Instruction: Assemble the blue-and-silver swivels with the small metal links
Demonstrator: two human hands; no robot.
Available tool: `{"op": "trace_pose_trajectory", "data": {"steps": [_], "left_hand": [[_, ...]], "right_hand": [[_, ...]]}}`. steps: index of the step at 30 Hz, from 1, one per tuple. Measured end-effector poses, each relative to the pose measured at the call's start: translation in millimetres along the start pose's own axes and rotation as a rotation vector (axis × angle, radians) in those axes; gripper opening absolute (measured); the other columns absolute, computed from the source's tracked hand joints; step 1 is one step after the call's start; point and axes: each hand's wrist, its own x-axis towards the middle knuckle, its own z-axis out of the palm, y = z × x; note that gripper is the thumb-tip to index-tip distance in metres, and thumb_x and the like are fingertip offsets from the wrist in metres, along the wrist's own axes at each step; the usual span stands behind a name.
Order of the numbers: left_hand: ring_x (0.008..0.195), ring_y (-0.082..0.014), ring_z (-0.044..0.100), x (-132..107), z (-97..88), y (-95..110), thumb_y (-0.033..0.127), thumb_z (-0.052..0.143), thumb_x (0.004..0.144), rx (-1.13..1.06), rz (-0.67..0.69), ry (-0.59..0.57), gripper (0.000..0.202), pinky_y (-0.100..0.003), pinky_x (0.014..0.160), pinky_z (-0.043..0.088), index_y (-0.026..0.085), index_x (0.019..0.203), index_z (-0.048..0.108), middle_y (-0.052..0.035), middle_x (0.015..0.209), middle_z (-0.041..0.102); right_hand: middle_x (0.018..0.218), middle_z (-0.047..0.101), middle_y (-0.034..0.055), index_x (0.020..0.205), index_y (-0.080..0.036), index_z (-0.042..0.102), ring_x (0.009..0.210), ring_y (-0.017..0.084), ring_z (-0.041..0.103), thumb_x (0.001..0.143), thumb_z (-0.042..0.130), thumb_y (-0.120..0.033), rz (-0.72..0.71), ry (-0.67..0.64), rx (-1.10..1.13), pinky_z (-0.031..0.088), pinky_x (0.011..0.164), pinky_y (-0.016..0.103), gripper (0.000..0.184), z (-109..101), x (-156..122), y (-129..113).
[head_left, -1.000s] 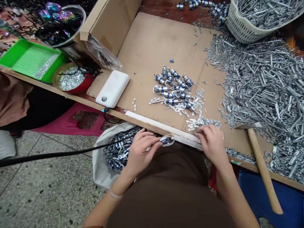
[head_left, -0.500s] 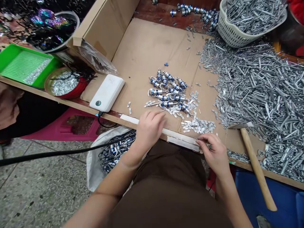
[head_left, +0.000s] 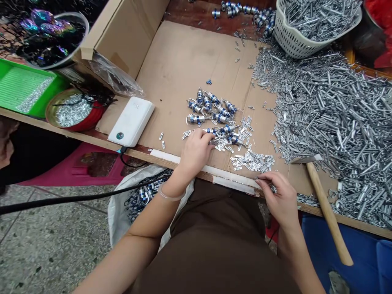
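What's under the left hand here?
Around the left hand, cardboard shows, with blue-and-silver pieces and small plates just beyond it. Whatever lies directly beneath the hand is covered, so I cannot tell.

Dark brown cloth garment (head_left: pixel 220 253), thin translucent loop-shaped wristband (head_left: pixel 171 199), bare forearms (head_left: pixel 147 239).
The garment is plain, with soft creases across the lap; the wristband, pale and smooth, circles the left wrist behind the bare left grip (head_left: pixel 196 152) (the right grip (head_left: pixel 280 194), also a hand, is just as bare).
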Motion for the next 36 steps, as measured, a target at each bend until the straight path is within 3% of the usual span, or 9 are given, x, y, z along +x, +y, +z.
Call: {"op": "trace_pose_trajectory", "data": {"steps": [3,5,8,10,16,22,28,32,36], "left_hand": [[0.075,-0.0150,0.056,-13,-15.4,4,0.019,0.064,0.076,-0.242,-0.067,0.159,0.018,-0.028,0.069,0.049,0.015,0.091,0.056,-0.0036,0.088,0.056],[0.073,-0.0120,0.057,-25,-24.3,11,0.020,0.063,0.077,-0.490,-0.093,0.186,0.019,-0.026,0.069,0.050,0.016,0.092,0.053,-0.0020,0.088,0.055],[0.080,-0.0116,0.059,-46,-27.8,25,0.017,0.059,0.079,-0.845,-0.031,0.056,0.020,-0.023,0.069,0.052,0.019,0.098,0.053,-0.0027,0.092,0.056],[0.082,-0.0112,0.058,-56,-23.6,35,0.013,0.058,0.079,-0.938,0.034,-0.025,0.016,-0.021,0.070,0.051,0.019,0.093,0.056,-0.0026,0.090,0.055],[0.083,-0.0106,0.057,-64,-10.5,51,0.012,0.068,0.070,-0.952,0.059,-0.018,0.014,-0.020,0.072,0.050,0.016,0.073,0.055,-0.0026,0.089,0.055],[0.082,-0.0121,0.061,-60,-12.4,51,0.013,0.065,0.075,-0.912,0.190,-0.020,0.016,-0.023,0.075,0.052,0.017,0.090,0.061,-0.0039,0.087,0.064],[0.080,-0.0114,0.062,-64,-10.0,53,0.013,0.064,0.076,-0.934,0.172,0.000,0.010,-0.021,0.072,0.053,0.018,0.084,0.067,-0.0042,0.087,0.064],[0.073,-0.0111,0.061,-62,-9.2,57,0.014,0.069,0.071,-1.058,-0.019,-0.041,0.007,-0.021,0.066,0.052,0.017,0.076,0.068,-0.0026,0.079,0.064],[0.070,-0.0112,0.061,-61,-8.3,60,0.014,0.071,0.068,-1.075,-0.090,-0.086,0.006,-0.021,0.065,0.051,0.017,0.073,0.068,-0.0017,0.073,0.063]], "right_hand": [[0.087,0.062,0.0032,0.091,-0.022,0.060,0.082,0.016,0.057,0.083,0.050,-0.023,0.071,0.055,0.019,0.046,0.073,0.030,0.013,-2,0,-1],[0.089,0.062,0.0035,0.096,-0.022,0.061,0.082,0.016,0.058,0.083,0.051,-0.023,0.125,0.106,0.047,0.047,0.073,0.030,0.017,-3,-1,-4],[0.087,0.062,0.0020,0.091,-0.023,0.062,0.082,0.015,0.057,0.081,0.054,-0.021,0.162,0.156,0.131,0.046,0.073,0.029,0.013,-3,-5,-14],[0.084,0.061,0.0007,0.086,-0.023,0.062,0.081,0.014,0.057,0.079,0.057,-0.018,0.134,0.148,0.190,0.046,0.073,0.028,0.011,-2,-7,-23],[0.085,0.060,0.0011,0.093,-0.024,0.061,0.080,0.013,0.055,0.077,0.058,-0.010,-0.093,0.051,0.062,0.045,0.071,0.027,0.022,1,-10,-44],[0.085,0.060,0.0036,0.095,-0.019,0.060,0.079,0.014,0.052,0.077,0.056,-0.008,-0.213,-0.018,-0.053,0.044,0.071,0.029,0.022,-5,-7,-49],[0.090,0.058,0.0030,0.098,-0.023,0.057,0.086,0.015,0.053,0.080,0.054,-0.014,-0.183,-0.191,0.053,0.045,0.073,0.029,0.020,-14,-7,-38],[0.092,0.054,0.0037,0.095,-0.023,0.056,0.089,0.017,0.051,0.078,0.059,-0.018,-0.105,-0.085,0.051,0.044,0.075,0.031,0.017,-11,-11,-28],[0.084,0.054,0.0023,0.088,-0.022,0.057,0.082,0.015,0.049,0.077,0.058,-0.011,-0.176,0.036,-0.029,0.041,0.072,0.030,0.016,-3,-14,-29]]}}
